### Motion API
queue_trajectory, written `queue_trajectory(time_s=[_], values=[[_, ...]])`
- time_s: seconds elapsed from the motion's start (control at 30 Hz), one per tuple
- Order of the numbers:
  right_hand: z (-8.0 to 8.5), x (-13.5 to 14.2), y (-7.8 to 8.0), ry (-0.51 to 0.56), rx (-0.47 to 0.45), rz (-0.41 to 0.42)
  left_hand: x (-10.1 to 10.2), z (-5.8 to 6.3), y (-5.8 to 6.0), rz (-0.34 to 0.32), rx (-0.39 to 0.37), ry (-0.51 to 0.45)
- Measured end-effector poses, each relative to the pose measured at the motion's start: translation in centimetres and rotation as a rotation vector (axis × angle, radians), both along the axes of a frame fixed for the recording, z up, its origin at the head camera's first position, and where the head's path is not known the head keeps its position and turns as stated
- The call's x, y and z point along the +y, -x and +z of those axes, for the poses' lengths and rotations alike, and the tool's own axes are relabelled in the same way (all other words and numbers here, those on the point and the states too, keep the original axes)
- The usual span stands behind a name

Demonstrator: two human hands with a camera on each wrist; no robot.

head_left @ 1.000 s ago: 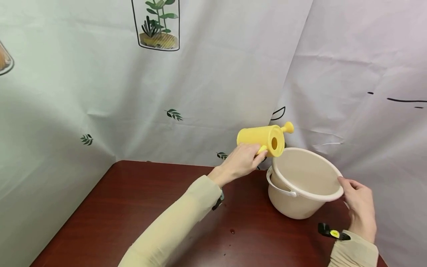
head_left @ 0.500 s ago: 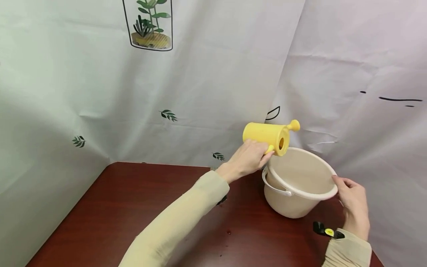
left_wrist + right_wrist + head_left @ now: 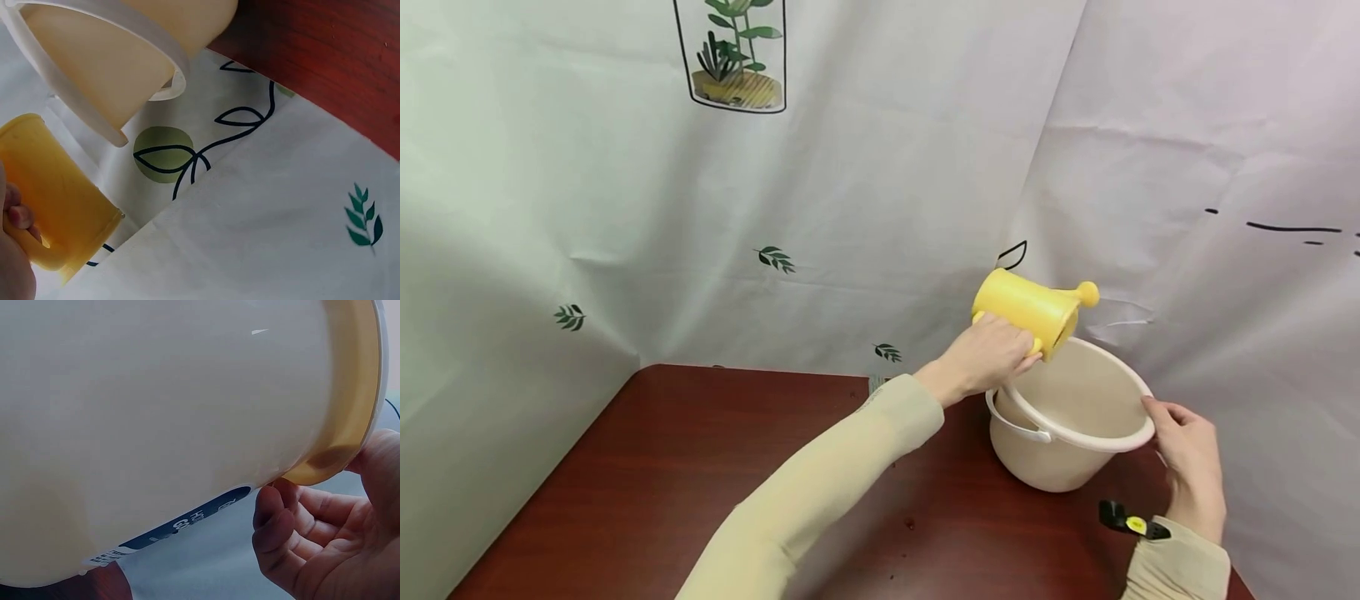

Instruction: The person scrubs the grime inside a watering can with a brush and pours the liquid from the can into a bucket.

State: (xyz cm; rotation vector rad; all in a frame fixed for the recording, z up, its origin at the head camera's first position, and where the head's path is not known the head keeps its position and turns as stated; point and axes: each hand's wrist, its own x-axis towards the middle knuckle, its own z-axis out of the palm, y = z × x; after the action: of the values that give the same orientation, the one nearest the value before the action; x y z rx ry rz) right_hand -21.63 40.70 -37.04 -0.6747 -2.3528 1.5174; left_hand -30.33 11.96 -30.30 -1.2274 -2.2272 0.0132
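A yellow watering can (image 3: 1026, 307) is tipped over the left side of a cream bucket (image 3: 1051, 458), its open top angled down toward the inside. My left hand (image 3: 988, 354) grips the can by its handle, fingers curled round it, as the left wrist view also shows with the can (image 3: 56, 194). The bucket leans on the table, its rim sloping. At the rim's right side my right hand (image 3: 1187, 446) pinches the edge between thumb and fingers; in the right wrist view those fingers (image 3: 275, 515) sit under the rim. Whether water flows is not visible.
The dark red table (image 3: 737, 467) carries a few small drops. A white printed curtain (image 3: 850, 167) hangs right behind the table and along its left side. The bucket's white handle (image 3: 1015, 427) hangs down on its left.
My left hand has moved right with the watering can, now farther over the bucket and tipped more steeply downward. My right hand keeps its hold on the rim. The head view has shifted slightly.
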Motion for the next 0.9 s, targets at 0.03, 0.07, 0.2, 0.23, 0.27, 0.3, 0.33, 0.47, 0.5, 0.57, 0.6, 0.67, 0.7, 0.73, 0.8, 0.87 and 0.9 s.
queue_trajectory(time_s=[0.03,0.07,0.2,0.23,0.27,0.3,0.33,0.47,0.5,0.57,0.6,0.67,0.7,0.73,0.8,0.87,0.9], values=[[0.0,0.0,0.0,0.001,-0.002,-0.001,0.2,0.0,0.0,0.003,0.018,0.018],[0.0,0.0,0.0,0.002,-0.005,-0.001,0.3,0.0,0.1,0.004,0.041,0.036],[0.0,0.1,0.0,0.014,-0.007,0.000,0.6,0.1,0.3,0.031,0.137,0.107],[0.0,0.1,0.0,0.013,-0.007,0.001,0.7,0.1,0.3,0.036,0.149,0.118],[0.0,0.0,0.1,0.016,-0.005,0.000,0.7,0.1,0.4,0.043,0.161,0.130],[0.0,0.0,0.1,0.019,-0.003,-0.001,0.7,0.1,0.4,0.050,0.169,0.142],[0.0,0.0,0.1,0.024,-0.001,-0.001,0.7,0.2,0.4,0.053,0.174,0.152],[0.0,0.0,0.1,0.048,0.003,-0.004,0.8,0.2,0.4,0.056,0.198,0.187],[0.0,0.0,0.0,0.054,0.003,-0.007,0.8,0.2,0.4,0.056,0.205,0.195],[0.0,-0.1,0.1,0.054,0.003,-0.012,0.9,0.2,0.5,0.058,0.221,0.210],[0.0,-0.1,0.1,0.052,0.002,-0.015,0.9,0.2,0.5,0.060,0.229,0.219],[0.0,-0.1,0.1,0.043,0.001,-0.017,1.0,0.2,0.5,0.063,0.242,0.232],[0.0,-0.2,0.1,0.043,0.002,-0.018,1.0,0.2,0.5,0.063,0.252,0.238],[0.0,-0.2,0.1,0.040,0.003,-0.017,1.1,0.2,0.5,0.065,0.261,0.246],[0.0,-0.3,0.1,0.045,0.008,-0.019,1.2,0.2,0.5,0.066,0.277,0.264],[0.0,-0.3,0.2,0.052,0.013,-0.021,1.3,0.2,0.6,0.059,0.303,0.279],[0.0,-0.3,0.1,0.056,0.015,-0.022,1.3,0.1,0.6,0.055,0.311,0.286]])
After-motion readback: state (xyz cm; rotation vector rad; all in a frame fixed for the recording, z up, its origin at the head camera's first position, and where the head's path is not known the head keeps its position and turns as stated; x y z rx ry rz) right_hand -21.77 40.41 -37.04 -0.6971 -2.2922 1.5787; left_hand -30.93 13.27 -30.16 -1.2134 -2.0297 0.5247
